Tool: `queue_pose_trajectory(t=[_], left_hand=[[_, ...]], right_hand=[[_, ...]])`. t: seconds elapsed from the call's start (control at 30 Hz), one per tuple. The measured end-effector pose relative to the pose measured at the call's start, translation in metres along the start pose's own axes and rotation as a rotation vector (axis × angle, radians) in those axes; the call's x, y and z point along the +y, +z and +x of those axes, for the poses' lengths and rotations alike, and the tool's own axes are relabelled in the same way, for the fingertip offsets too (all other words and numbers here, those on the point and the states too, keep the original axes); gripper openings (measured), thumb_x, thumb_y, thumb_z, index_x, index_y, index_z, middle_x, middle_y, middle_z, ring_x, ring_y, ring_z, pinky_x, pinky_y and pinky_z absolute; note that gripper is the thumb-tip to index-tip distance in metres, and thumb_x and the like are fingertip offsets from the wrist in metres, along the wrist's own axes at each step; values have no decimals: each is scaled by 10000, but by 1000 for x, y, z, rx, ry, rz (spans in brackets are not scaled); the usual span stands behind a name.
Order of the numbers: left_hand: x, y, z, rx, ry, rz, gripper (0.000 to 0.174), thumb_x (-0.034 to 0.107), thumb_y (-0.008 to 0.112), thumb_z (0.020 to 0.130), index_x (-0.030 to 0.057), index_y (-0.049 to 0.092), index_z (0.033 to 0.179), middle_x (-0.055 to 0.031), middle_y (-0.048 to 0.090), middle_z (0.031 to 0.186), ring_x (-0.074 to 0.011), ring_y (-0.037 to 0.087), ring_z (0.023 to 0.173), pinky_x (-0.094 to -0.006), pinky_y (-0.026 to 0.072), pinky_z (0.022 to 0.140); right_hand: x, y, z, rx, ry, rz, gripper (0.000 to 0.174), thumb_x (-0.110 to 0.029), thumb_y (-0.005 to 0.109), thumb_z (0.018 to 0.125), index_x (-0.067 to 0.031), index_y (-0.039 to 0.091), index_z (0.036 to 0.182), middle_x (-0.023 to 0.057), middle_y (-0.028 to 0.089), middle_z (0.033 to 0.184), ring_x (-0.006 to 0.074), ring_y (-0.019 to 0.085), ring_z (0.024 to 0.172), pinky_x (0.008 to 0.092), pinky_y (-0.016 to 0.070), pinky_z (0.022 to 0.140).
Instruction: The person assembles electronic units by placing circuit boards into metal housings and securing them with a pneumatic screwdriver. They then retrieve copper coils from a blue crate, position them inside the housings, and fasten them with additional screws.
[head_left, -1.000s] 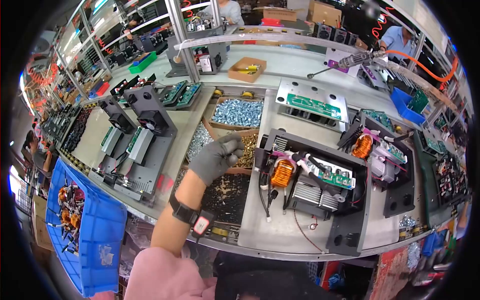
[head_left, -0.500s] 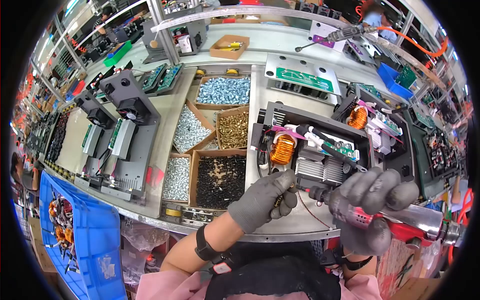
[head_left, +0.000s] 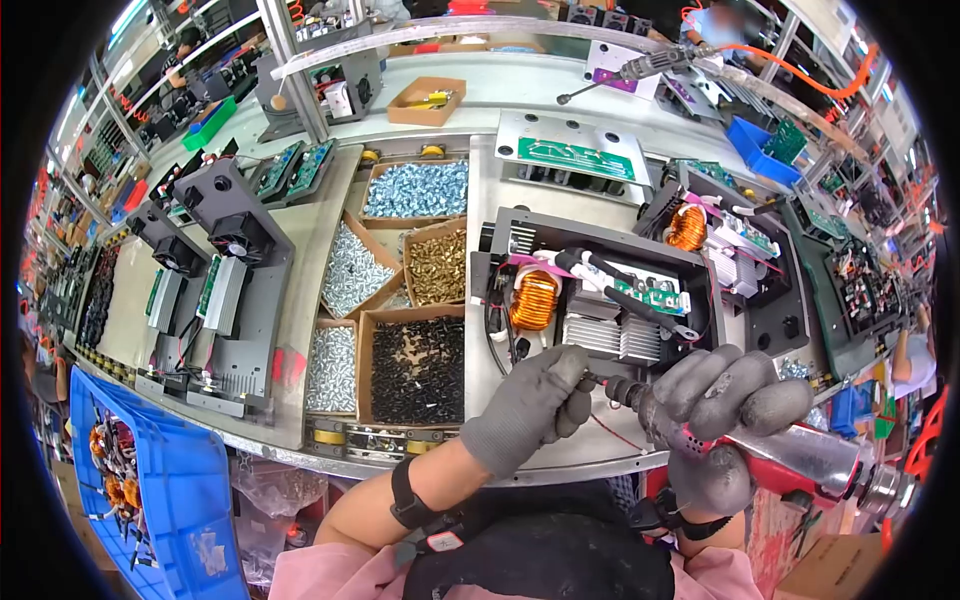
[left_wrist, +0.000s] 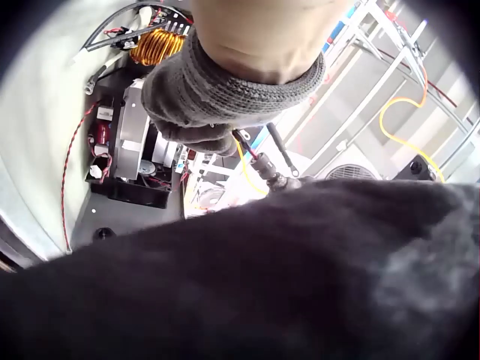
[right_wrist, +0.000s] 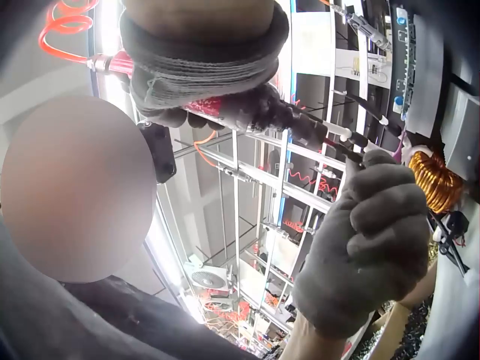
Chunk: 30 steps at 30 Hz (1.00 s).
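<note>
In the head view my gloved left hand (head_left: 530, 405) is curled, thumb against forefinger, in front of the metal chassis (head_left: 705, 285). It pinches a small screw at the fingertips, mostly hidden by the glove. My right hand (head_left: 725, 400) grips a red and silver air screwdriver (head_left: 800, 455) held sideways. The driver's bit (head_left: 597, 379) points left and meets the left fingertips. In the right wrist view the driver's dark nose (right_wrist: 307, 129) reaches toward the left hand (right_wrist: 367, 240). Within the chassis are a copper-wound coil (head_left: 534, 300) and a finned heat sink (head_left: 610, 335).
Cardboard bins of black screws (head_left: 418, 365), brass-coloured fasteners (head_left: 437, 262) and silver screws (head_left: 355, 268) lie left of the chassis. Fan-bearing panels (head_left: 235, 290) stand farther left. A blue crate (head_left: 205, 500) sits below the bench edge. Another driver (head_left: 645, 66) hangs over the back.
My left hand has left the screw bins and come to the front of the chassis. The right hand came into view with the air screwdriver, whose bit has since closed on the left fingertips.
</note>
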<state>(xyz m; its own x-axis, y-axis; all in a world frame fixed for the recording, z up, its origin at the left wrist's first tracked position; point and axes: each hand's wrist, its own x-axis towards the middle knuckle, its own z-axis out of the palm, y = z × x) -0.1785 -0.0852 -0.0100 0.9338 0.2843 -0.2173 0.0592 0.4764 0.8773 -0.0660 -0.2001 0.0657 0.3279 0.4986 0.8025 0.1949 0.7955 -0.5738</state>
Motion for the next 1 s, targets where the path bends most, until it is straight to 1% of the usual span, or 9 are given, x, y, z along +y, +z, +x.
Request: queue_pose_trajectory(t=[0.2, 0.37, 0.53, 0.57, 0.67, 0.7, 0.73, 0.83, 1.0], left_hand=[[-8, 9, 12, -96, 0, -28, 544, 590, 378, 935, 61, 497, 908, 12, 414, 583, -58, 337, 457, -204, 273, 419], [3, 18, 19, -169, -190, -145, 534, 587, 357, 946, 74, 471, 850, 5, 434, 589, -66, 357, 451, -202, 294, 424], [48, 43, 11, -97, -323, -11, 301, 284, 280, 1020, 17, 420, 1030, -16, 539, 648, -80, 484, 509, -207, 401, 474], [41, 33, 12, -131, -399, 213, 729, 660, 226, 925, 58, 636, 944, 6, 551, 669, -51, 453, 553, -200, 336, 472], [51, -11, 2, -252, -261, 387, 520, 486, 399, 950, 36, 646, 867, -3, 560, 686, -69, 485, 598, -230, 378, 514], [53, -31, 2, -212, -33, 332, 411, 400, 481, 930, 30, 635, 838, -7, 563, 685, -85, 497, 619, -234, 394, 544], [82, -24, -3, 43, 100, 473, 369, 346, 495, 921, 23, 630, 803, -20, 592, 705, -106, 508, 641, -252, 416, 579], [127, -45, 44, 301, 344, 858, 263, 272, 581, 827, 22, 654, 859, -103, 596, 724, -168, 548, 651, -293, 445, 623], [148, -38, 98, -61, 451, 1357, 348, 252, 719, 679, 85, 677, 981, -48, 609, 814, -170, 597, 728, -286, 467, 652]], right_hand=[[-11, -13, 6, 161, 68, 97, 308, -159, 678, 840, -108, 407, 977, 57, 462, 751, 196, 513, 624, 318, 458, 467], [-16, -37, 6, 362, 132, 189, 334, -213, 664, 840, -97, 461, 1079, 29, 457, 789, 188, 495, 717, 375, 455, 678], [-17, -47, 16, 441, 151, 185, 327, -217, 621, 849, -86, 462, 1102, 27, 440, 830, 179, 455, 760, 369, 434, 701], [-19, -51, 19, 440, 156, 203, 322, -214, 615, 850, -88, 460, 1103, 28, 436, 839, 177, 445, 764, 365, 428, 701], [-31, -73, 36, 394, 170, 237, 332, -222, 611, 854, -98, 450, 1117, 16, 410, 863, 169, 411, 775, 345, 410, 712], [-32, -77, 45, 395, 150, 202, 337, -226, 609, 858, -98, 447, 1124, 14, 408, 862, 167, 414, 776, 344, 411, 723], [-32, -80, 53, 399, 133, 169, 341, -230, 607, 861, -98, 444, 1130, 12, 405, 861, 165, 418, 778, 342, 413, 734], [-20, -90, 72, 411, 166, 165, 303, -210, 587, 874, -88, 478, 1129, 24, 483, 937, 172, 483, 860, 354, 437, 785], [14, -102, 79, 536, 341, 282, 276, -237, 584, 881, -78, 532, 1101, 67, 583, 926, 213, 592, 856, 380, 512, 757]])
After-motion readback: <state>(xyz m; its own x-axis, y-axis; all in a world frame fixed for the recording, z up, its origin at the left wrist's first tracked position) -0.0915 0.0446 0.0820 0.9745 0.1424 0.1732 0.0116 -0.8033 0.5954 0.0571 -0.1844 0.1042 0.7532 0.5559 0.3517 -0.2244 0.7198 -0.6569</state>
